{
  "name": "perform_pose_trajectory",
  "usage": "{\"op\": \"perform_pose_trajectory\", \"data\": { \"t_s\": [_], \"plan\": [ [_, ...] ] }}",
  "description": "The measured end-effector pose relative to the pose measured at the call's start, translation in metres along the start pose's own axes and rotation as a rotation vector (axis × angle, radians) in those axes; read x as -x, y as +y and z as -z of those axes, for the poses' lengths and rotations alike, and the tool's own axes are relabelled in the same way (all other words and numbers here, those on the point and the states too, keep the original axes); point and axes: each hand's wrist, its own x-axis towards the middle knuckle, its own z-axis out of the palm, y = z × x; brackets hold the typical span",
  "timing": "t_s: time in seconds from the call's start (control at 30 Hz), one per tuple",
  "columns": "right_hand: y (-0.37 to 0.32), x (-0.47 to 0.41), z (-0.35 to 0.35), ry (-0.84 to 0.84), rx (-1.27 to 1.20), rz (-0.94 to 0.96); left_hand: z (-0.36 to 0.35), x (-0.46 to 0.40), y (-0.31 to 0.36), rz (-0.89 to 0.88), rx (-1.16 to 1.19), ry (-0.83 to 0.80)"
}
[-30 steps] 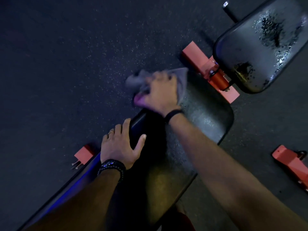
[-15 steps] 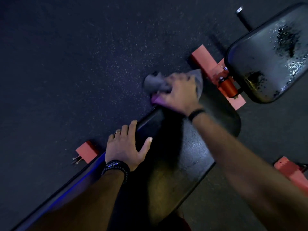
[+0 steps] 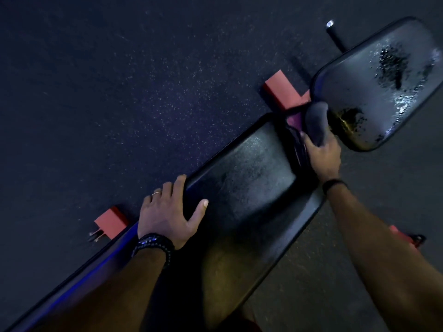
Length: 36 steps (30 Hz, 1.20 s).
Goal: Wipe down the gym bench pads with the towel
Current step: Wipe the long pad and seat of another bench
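Two black pads in view: a long pad (image 3: 242, 188) running diagonally from lower left toward upper right, and a shorter seat pad (image 3: 374, 92) beyond it at the upper right, set apart by a narrow gap. Worn, flaking patches on the seat pad, three at a count, with wet-looking glints near its right edge. One towel (image 3: 316, 121), grey, bunched, sitting at the gap between the two pads, over the far end of the long pad and touching the near edge of the seat pad; a strip of purple just left of it, too blurred to say what. Right hand (image 3: 322, 154) clenched round the towel's lower end, fingers curled into the cloth, one dark band on the wrist. Left hand (image 3: 167, 214) released and flat on the long pad's left edge, fingers straight and draped over the rim, thumb spread onto the top; one thin ring on a finger, one beaded bracelet at the wrist. Three red frame pieces showing: one foot (image 3: 110, 222) left of the long pad, one crossbar (image 3: 285, 92) under the gap, one piece (image 3: 402, 236) partly hidden behind the right forearm. One dark peg (image 3: 334, 35) with a bright tip above the seat pad. Dark speckled floor (image 3: 119, 92) all around.
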Motion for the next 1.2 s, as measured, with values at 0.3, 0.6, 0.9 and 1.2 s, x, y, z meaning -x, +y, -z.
{"op": "perform_pose_trajectory", "data": {
  "t_s": [0.3,0.6,0.9,1.2],
  "plan": [
    [-0.053,-0.003,-0.016,-0.05,0.226,0.177,0.002,-0.001,0.002,-0.009,-0.003,0.014],
    [0.033,0.033,0.003,0.096,0.084,-0.008,-0.003,0.003,0.003,0.017,-0.008,0.056],
    [0.021,0.196,-0.026,0.358,-0.178,-0.303,0.0,0.004,0.007,0.02,-0.011,0.06],
    [0.035,0.109,-0.001,0.307,0.015,-0.307,-0.004,0.005,0.005,-0.013,-0.011,0.114]
  ]
}}
